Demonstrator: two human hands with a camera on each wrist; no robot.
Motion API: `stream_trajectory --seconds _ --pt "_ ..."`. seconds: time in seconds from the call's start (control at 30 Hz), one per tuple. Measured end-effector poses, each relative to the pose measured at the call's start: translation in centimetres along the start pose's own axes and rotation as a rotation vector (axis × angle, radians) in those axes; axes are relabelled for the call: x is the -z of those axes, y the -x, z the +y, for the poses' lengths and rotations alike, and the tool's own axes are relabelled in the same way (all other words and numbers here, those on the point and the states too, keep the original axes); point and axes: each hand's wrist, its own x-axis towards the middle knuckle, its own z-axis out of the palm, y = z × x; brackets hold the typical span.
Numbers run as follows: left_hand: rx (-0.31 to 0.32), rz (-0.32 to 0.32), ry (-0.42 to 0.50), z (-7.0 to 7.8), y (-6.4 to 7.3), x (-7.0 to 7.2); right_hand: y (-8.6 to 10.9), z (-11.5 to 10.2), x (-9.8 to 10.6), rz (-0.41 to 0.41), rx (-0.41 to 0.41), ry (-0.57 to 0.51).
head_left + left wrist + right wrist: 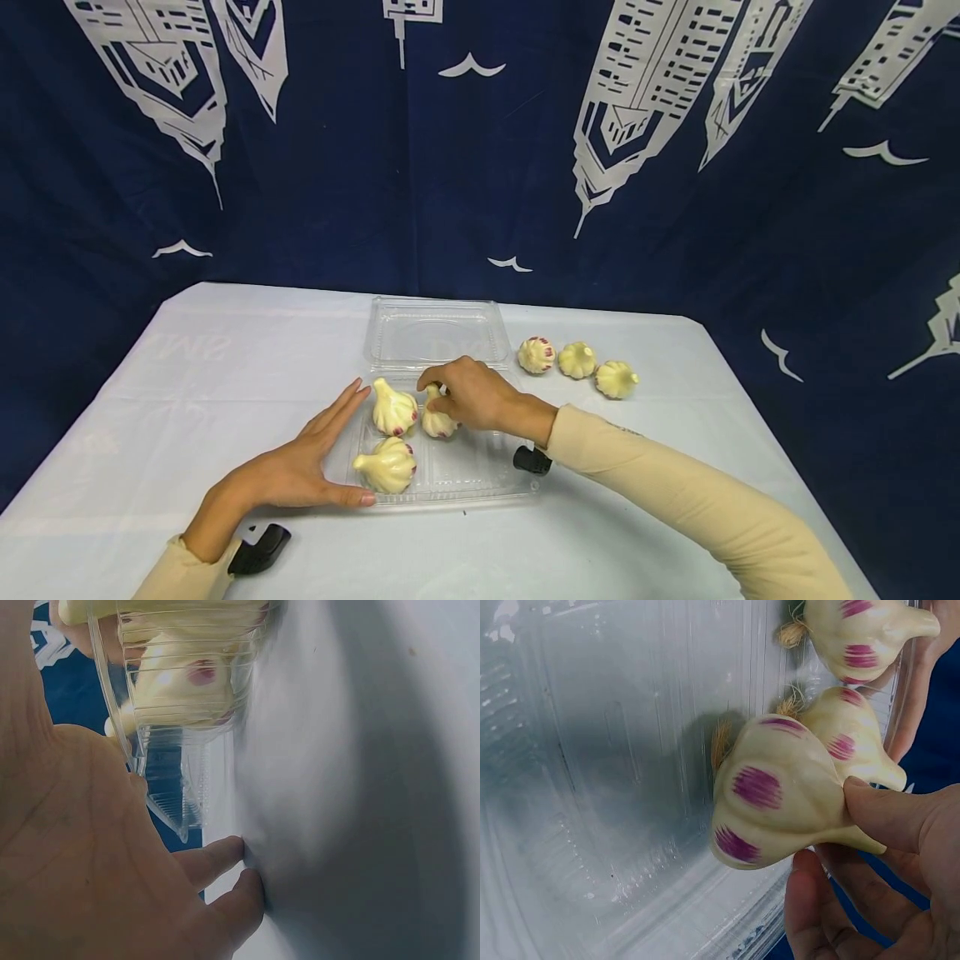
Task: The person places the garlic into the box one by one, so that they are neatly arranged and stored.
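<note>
A clear plastic clamshell container [480,475] lies with its lid [438,333] folded back. Two garlic bulbs sit in its left part, one at the back [393,408] and one at the front [387,467]. My right hand [472,396] pinches a third garlic bulb [772,795] by its neck between thumb and fingers, inside the container beside the back bulb. Purple streaks and a tuft of roots show on it in the right wrist view. My left hand [300,467] is spread along the container's left side, thumb at the front corner, fingers toward the back.
Three more garlic bulbs lie on the white table [637,492] right of the lid: one with purple marks [536,355], a paler one [577,360] and another [617,379]. Behind the table hangs a dark blue cloth [337,208] with white building prints.
</note>
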Motion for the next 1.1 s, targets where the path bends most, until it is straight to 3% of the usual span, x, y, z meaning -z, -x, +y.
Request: stream_trajectory --seconds 0.43,1.1 --pt "0.014 -0.016 0.001 0.1 -0.1 0.0 -0.9 0.7 0.3 0.027 -0.016 -0.047" --pt "0.009 -0.013 -0.002 0.1 -0.1 0.1 -0.4 1.3 0.6 0.045 -0.030 -0.044"
